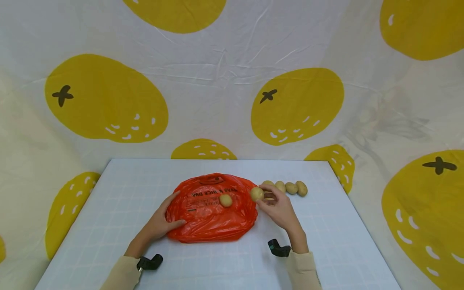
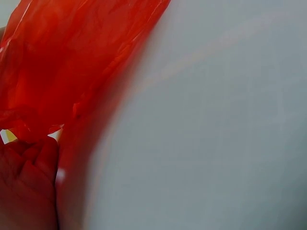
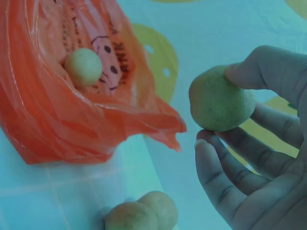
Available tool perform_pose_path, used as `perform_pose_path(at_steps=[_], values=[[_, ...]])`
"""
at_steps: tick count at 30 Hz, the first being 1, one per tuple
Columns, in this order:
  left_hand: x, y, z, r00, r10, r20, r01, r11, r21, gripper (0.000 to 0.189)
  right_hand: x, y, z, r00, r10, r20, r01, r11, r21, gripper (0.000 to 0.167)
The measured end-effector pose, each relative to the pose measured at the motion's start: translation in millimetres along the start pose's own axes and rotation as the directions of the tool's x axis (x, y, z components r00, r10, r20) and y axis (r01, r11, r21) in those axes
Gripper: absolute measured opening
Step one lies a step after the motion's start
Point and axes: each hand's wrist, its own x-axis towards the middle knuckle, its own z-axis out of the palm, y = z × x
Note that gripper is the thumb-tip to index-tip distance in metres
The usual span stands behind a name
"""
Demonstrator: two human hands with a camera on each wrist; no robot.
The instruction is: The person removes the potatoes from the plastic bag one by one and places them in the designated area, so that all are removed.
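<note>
A red plastic bag [image 1: 203, 223] with printed lettering lies on the table, its mouth spread open. One potato [image 1: 225, 200] sits in the bag; the right wrist view shows the same potato [image 3: 83, 67] against the printed inside. My left hand [image 1: 162, 219] grips the bag's left side, thumb toward the front; red plastic hides part of its fingers. By the bag's right edge, my right hand [image 1: 280, 207] pinches another potato [image 1: 257, 194] between thumb and fingers. In the right wrist view, that potato [image 3: 222, 98] is raised beside the bag's rim.
Several more potatoes [image 1: 291, 188] are lined up behind and to the right of my right hand. The pale checked tabletop [image 1: 217, 266] ends at a back edge, where a white cloth [image 1: 210, 100] with yellow fruit shapes hangs. Each wrist wears a black camera [image 1: 279, 247].
</note>
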Motion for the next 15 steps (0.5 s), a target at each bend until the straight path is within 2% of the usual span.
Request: perform_pose_path(at_steps=[15], values=[[0.3, -1.2, 0.5, 1.0, 0.005, -0.008, -0.005, 1.0, 0.007, 0.103, -1.8, 10.2, -14.7, 0.999, -0.002, -0.032, 0.0, 0.997, -0.073, 0.049]])
